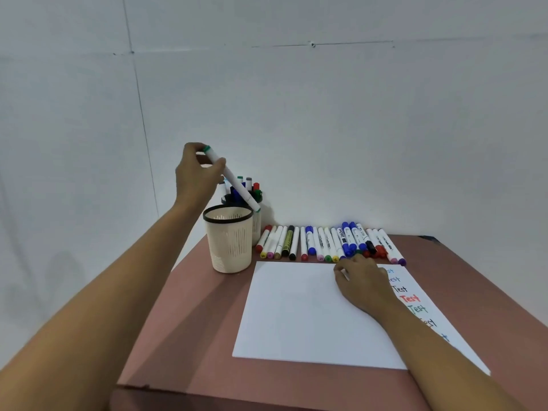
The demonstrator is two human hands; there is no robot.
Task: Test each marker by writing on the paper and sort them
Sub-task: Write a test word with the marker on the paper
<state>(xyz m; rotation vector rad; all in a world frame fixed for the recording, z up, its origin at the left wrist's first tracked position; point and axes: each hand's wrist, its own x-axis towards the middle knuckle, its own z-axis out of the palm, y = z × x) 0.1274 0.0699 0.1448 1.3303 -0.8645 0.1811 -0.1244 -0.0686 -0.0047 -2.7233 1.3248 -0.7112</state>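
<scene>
The left hand [195, 173] is holding a white marker with green ends [234, 180] up in the air, above the two cups. The thumb and fingers are pinching the marker near its upper end. The marker is tilting, and its lower end is pointing down and to the right, toward the rear cup [257, 229].

The front cup [229, 241] is standing on the tabletop [192, 321], near its left far corner. It is cream with a black rim. The rear cup is standing just behind it and is mostly hidden by it. Several markers [249, 186] are standing upright in the rear cup, with blue, green, grey and red caps.

The right hand [363, 281] is resting on the far part of the paper [296, 312], with its back facing up and the fingers bent downward. I cannot tell if this hand is holding something, because the fingertips are hidden. The two hands are well apart.

A row of markers [326, 243] is lying on the tabletop along the far edge of the paper, side by side, from the cups to the right. The paper is lying flat in front of the person. On its right side the word "Test" is written several times in different colours, and the right arm is partly covering it.
</scene>
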